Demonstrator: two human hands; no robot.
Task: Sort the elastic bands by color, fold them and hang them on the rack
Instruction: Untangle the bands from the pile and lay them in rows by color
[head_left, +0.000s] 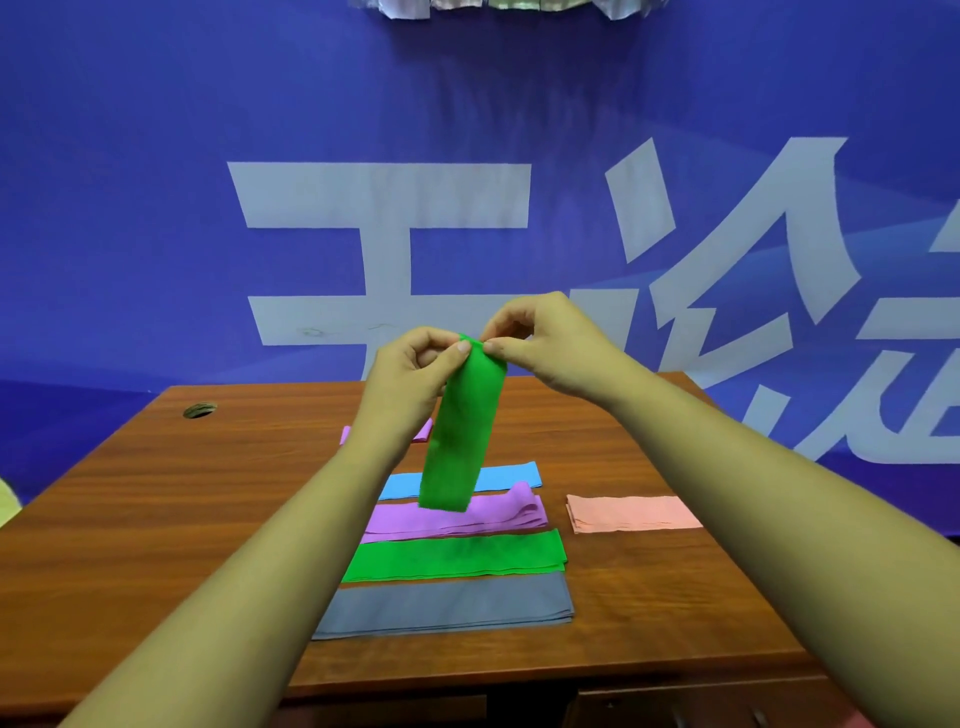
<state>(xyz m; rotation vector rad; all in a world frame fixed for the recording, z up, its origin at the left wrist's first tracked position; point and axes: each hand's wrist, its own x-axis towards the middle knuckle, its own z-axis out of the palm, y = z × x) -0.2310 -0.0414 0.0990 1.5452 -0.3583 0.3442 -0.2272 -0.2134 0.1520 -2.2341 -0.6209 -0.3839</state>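
Green band (462, 431) hangs folded above the tabletop (156, 519) | left hand (410, 374) and right hand (540, 338) pinch its top | tip: keep edges even, then hang it | rack not seen

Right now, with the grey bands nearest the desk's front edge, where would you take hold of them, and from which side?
Probably pinch the grey bands at their right short end, from the right: layered edges meet there beside bare desk, while the left forearm overlaps the other end and the green pile borders the far side.
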